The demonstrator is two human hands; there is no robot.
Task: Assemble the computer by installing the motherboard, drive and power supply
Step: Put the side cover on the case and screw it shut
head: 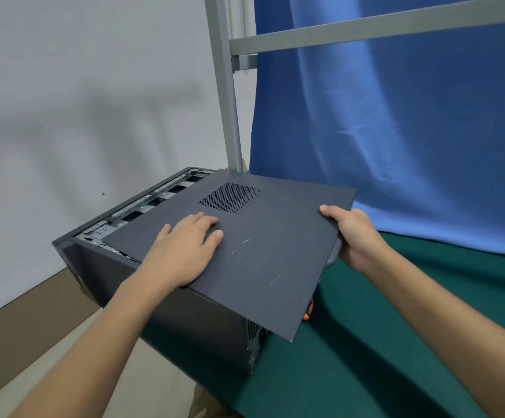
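A black computer case [167, 309] lies on its side on the green table [366, 357]. Its dark side panel [263, 251], with a perforated vent, lies skewed over the open top and sticks out past the case to the right. My left hand [185, 245] rests flat on the panel, fingers straight. My right hand [356, 233] grips the panel's right edge, thumb on top and fingers underneath. At the far left, metal drive bays [145, 206] show where the panel leaves the case uncovered. The inside of the case is otherwise hidden.
An orange-and-black tool [308, 310] peeks out under the panel's right side on the table. A grey metal frame post [227, 95] and a blue curtain [411, 122] stand behind. The case sits at the table's left edge, with floor [49, 327] below.
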